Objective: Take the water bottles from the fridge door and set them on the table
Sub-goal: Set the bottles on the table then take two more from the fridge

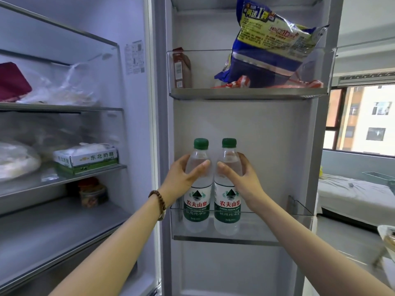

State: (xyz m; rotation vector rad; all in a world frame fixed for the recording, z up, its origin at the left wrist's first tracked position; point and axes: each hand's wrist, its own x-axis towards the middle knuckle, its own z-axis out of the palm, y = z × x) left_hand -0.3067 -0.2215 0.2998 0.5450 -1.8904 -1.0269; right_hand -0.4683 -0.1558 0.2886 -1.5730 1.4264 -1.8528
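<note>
Two clear water bottles with green caps and green-and-white labels stand upright side by side in the lower clear bin [277, 227] of the open fridge door. My left hand [183, 176] wraps around the upper body of the left bottle [196, 201]. The right bottle [227, 204] is gripped the same way by my right hand [241, 178]. Both bottle bases sit inside the bin. A bead bracelet is on my left wrist.
The door's upper bin [248, 92] holds a blue-yellow food bag [271, 39] and a brown carton [180, 69]. Fridge shelves on the left carry plastic-wrapped food and a green-white box [85, 159]. A bed [352, 193] and a window lie to the right, past the door.
</note>
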